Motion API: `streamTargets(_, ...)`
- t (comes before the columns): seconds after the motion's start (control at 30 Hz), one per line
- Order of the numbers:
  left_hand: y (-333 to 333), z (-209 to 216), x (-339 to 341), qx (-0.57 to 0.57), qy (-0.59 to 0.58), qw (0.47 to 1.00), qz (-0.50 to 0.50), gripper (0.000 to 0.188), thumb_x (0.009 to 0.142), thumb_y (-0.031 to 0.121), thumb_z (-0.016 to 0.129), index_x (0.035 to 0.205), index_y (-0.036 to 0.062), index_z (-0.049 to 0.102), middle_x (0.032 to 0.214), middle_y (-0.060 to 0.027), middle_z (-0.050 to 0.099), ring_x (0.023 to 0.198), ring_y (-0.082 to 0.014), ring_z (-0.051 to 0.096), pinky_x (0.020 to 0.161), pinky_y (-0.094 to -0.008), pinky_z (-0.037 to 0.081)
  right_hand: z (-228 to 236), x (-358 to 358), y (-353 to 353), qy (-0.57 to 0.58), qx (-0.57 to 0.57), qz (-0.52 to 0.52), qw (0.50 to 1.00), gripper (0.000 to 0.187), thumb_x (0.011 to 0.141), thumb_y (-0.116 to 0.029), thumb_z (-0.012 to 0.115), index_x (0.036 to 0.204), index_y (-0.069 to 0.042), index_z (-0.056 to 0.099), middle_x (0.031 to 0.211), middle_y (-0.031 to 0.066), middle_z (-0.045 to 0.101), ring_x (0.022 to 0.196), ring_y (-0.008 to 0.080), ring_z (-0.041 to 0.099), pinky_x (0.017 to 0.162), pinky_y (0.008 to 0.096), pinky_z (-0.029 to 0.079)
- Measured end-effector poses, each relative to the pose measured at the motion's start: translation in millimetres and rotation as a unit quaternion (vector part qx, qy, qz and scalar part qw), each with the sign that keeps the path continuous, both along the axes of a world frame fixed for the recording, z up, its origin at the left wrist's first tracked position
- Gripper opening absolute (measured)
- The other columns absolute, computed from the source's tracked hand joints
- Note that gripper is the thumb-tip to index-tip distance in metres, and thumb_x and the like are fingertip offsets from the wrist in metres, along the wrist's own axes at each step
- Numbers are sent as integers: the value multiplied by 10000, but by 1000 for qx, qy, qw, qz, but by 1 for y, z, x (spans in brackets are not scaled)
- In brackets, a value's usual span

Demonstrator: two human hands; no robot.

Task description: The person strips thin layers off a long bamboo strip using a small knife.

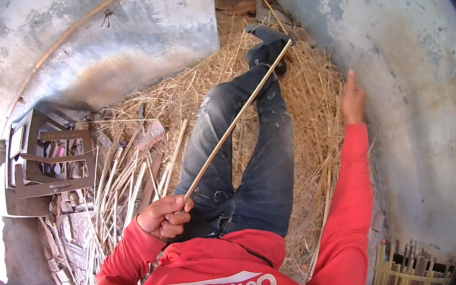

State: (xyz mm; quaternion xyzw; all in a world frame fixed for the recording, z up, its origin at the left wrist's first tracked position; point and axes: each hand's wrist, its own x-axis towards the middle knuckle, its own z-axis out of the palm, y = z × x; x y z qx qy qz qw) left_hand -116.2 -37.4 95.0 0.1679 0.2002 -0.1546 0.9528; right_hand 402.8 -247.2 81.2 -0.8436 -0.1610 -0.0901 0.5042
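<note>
A long, slim bamboo strip runs from my left hand up between my outstretched legs. My left fingers are wrapped round its near end, close to my lap. The strip's pale far tip lies over my dark footwear. Off to the right, my right hand is held out on a straight arm near the wall. One of its fingers is stretched out, and nothing shows in it; its other fingers are partly hidden. Dark, dusty trousers cover my legs.
Straw-like shavings spread under and around my legs. Several split strips lie at left beside a brown wooden frame. A bundle of upright sticks stands at lower right. Stained walls rise on both sides; a curved pole leans at left.
</note>
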Motion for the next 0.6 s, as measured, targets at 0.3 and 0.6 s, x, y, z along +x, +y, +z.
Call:
streamTargets(0.3, -5, -4, 18, -72, -16, 997, -20, 217, 1101, 300, 459, 1079, 89, 504, 654, 60, 308, 482, -18, 201, 394, -215, 123, 52, -184, 50, -20, -37, 279, 959, 579, 937, -536, 669, 629, -49, 610, 523, 106, 546, 455, 257, 516, 467, 421, 359)
streamTargets(0.6, -32, 9, 26, 278, 41, 959, 24, 251, 1097, 321, 468, 1085, 78, 527, 650, 46, 322, 466, -46, 213, 409, -240, 159, 11, -249, 43, -94, -164, 354, 916, 558, 957, -550, 599, 712, -56, 685, 531, 205, 586, 508, 414, 632, 500, 499, 521)
